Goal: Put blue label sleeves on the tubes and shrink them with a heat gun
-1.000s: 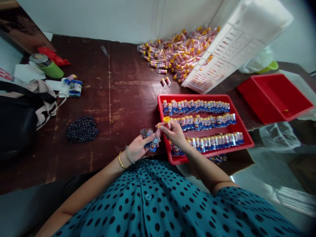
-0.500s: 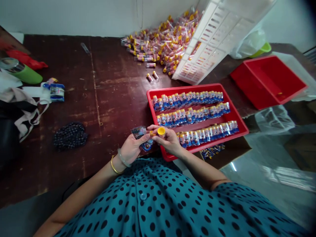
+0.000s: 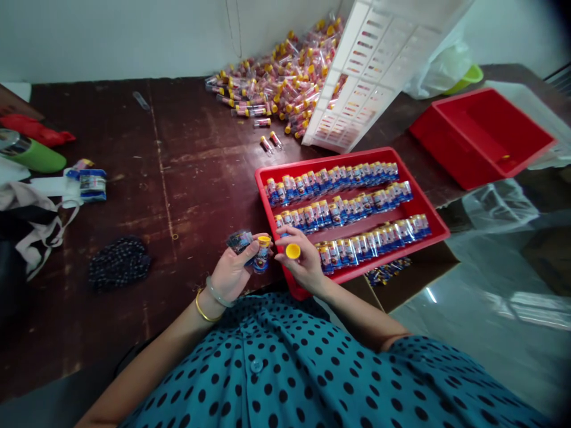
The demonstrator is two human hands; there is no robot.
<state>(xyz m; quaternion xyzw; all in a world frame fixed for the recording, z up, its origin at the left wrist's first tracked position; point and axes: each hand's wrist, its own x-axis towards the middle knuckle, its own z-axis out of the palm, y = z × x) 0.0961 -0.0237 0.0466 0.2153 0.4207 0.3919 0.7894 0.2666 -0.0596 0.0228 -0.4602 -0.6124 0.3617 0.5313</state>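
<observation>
My left hand [image 3: 232, 274] grips a small yellow-capped tube in a blue printed sleeve [image 3: 262, 257], upright between thumb and fingers. A bundle of flat, shiny printed sleeves [image 3: 239, 240] sticks out of the same hand. Just to the right is my right hand [image 3: 307, 263], curled around a tube whose yellow cap [image 3: 292, 251] faces up; the tube's body is hidden by the fingers. The right thumb and forefinger are apart. Beside this hand, a red tray [image 3: 330, 157] holds three rows of sleeved yellow-capped tubes [image 3: 343, 252].
A heap of unsleeved tubes [image 3: 285, 89] lies against the wall, beside a tilted white slatted basket [image 3: 352, 77]. A red bin [image 3: 482, 137] stands at right. Below the tray is a cardboard box [image 3: 419, 279]. Dark cloth [image 3: 119, 263] and a green bottle [image 3: 40, 156] lie left.
My hands have moved apart. The right fingers have come off the left hand's tube, which now stands upright with its blue sleeve on. The view has shifted slightly.
</observation>
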